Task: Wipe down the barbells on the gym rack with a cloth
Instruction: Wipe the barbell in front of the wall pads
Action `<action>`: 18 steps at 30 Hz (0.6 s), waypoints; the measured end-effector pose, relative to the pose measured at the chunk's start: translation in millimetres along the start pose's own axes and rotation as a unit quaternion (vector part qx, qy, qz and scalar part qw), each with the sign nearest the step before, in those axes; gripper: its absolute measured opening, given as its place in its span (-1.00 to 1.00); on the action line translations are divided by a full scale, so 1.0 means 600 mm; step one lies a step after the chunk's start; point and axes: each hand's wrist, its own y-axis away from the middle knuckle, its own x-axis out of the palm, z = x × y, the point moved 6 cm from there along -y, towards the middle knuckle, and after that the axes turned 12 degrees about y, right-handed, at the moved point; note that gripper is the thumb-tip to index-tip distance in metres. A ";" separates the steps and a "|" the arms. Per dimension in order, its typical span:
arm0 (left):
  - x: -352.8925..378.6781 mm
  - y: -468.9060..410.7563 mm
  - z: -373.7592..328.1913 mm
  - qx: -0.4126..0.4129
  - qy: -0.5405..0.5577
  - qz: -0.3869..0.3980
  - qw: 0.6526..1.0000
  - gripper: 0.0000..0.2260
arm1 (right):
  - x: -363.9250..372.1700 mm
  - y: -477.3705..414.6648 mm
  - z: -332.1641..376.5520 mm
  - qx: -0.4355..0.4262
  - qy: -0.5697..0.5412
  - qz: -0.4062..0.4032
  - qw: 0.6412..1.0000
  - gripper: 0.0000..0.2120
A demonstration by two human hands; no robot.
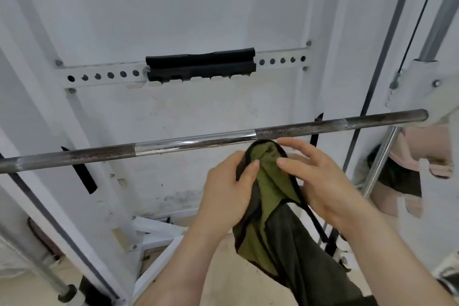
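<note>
Both hands meet at the centre of the view, forearms reaching up from the bottom edge. The left hand (223, 191) grips the left side of the one cloth (268, 181), fingers curled behind it and thumb laid across the green fold. The right hand (325, 186) sits just beside it, thumb pressing on the green fold from the right, its four fingers spread and nearly straight, pointing up and left toward the bar. The cloth is green with dark edging; its bunched top is held up between the two hands and the rest hangs down toward the bottom edge, over a tan floor (223, 268).

Just above the cloth's top runs the single barbell (193, 143). Its long axis lies across the view from left to right, rising slightly to the right, where its end meets a white bracket (422, 92). The middle stretch is shiny chrome, and the stretches on both sides are dull and speckled. The cloth's top edge is at the bar's underside; whether it touches cannot be told.

Behind the bar, two black slanted pieces (79, 171) show against the white frame, one left and one right. Further back, a white crossbar (104, 74) carries six holes on its left part and five on its right, with one black pad (201, 64) between them.
</note>
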 end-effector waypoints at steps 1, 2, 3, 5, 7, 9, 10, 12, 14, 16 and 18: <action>0.012 -0.015 -0.011 -0.004 0.042 -0.015 0.999 -0.89 | -0.011 0.009 0.000 -0.025 0.092 -0.001 0.995 -0.45; 0.026 -0.032 -0.023 -0.013 0.080 -0.023 0.996 -0.89 | -0.018 0.017 0.002 -0.045 0.163 -0.011 0.986 -0.35; 0.040 -0.049 -0.034 -0.022 0.107 -0.025 0.994 -0.90 | -0.022 0.022 0.003 -0.074 0.187 -0.027 0.979 -0.31; 0.063 -0.088 -0.050 -0.018 0.132 -0.027 0.991 -0.94 | -0.029 0.023 0.012 -0.135 0.154 -0.056 0.977 -0.34; 0.073 -0.123 -0.053 -0.032 0.142 -0.039 0.989 -0.88 | -0.032 0.002 0.026 -0.166 0.142 -0.046 0.975 -0.39; 0.075 -0.153 -0.049 -0.080 0.182 -0.022 0.980 -0.80 | -0.039 -0.031 0.040 -0.177 0.172 -0.052 0.968 -0.47; 0.075 -0.164 -0.049 -0.107 0.202 0.003 0.973 -0.76 | -0.047 -0.051 0.051 -0.183 0.195 -0.085 0.960 -0.53; 0.055 -0.183 -0.056 -0.101 0.125 0.021 0.987 -0.68 | -0.062 -0.090 0.074 -0.190 0.241 -0.168 0.937 -0.67; 0.015 -0.186 -0.082 0.032 -0.163 -0.042 0.985 -0.65 | -0.067 -0.134 0.091 -0.185 0.286 -0.214 0.915 -0.75; 0.011 -0.151 -0.109 0.186 -0.312 -0.117 0.925 -0.68 | -0.053 -0.177 0.092 -0.158 0.322 -0.171 0.918 -0.69; 0.066 -0.115 -0.100 0.244 -0.369 -0.054 0.895 -0.65 | -0.046 -0.201 0.080 -0.104 0.308 -0.081 0.942 -0.49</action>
